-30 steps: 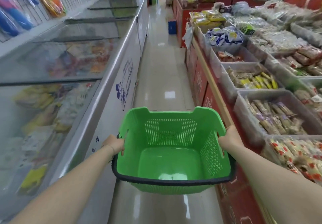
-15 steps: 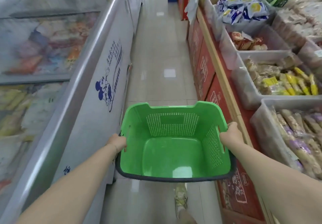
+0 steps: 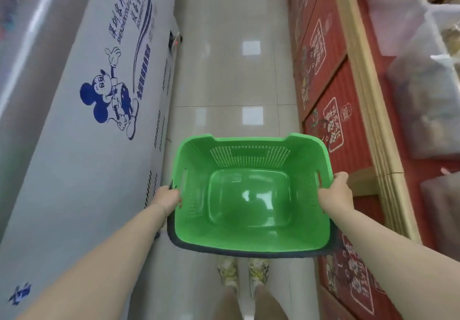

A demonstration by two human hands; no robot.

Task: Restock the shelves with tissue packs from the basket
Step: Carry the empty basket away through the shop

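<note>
Green basket (image 3: 251, 202), empty, lower centre; left hand (image 3: 167, 197) and right hand (image 3: 336, 191) grip its sides. Step: likely carrying; next, fetching tissue packs.

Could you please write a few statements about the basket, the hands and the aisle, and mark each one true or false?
1. The green basket holds several tissue packs. False: it is empty.
2. The left hand and the right hand each grip a side of the basket. True.
3. The basket rests on the floor. False: it is held above the floor.
4. A white freezer cabinet with a blue cartoon stands to the person's left. True.
5. The red display panels stand to the person's left. False: to the right.
</note>
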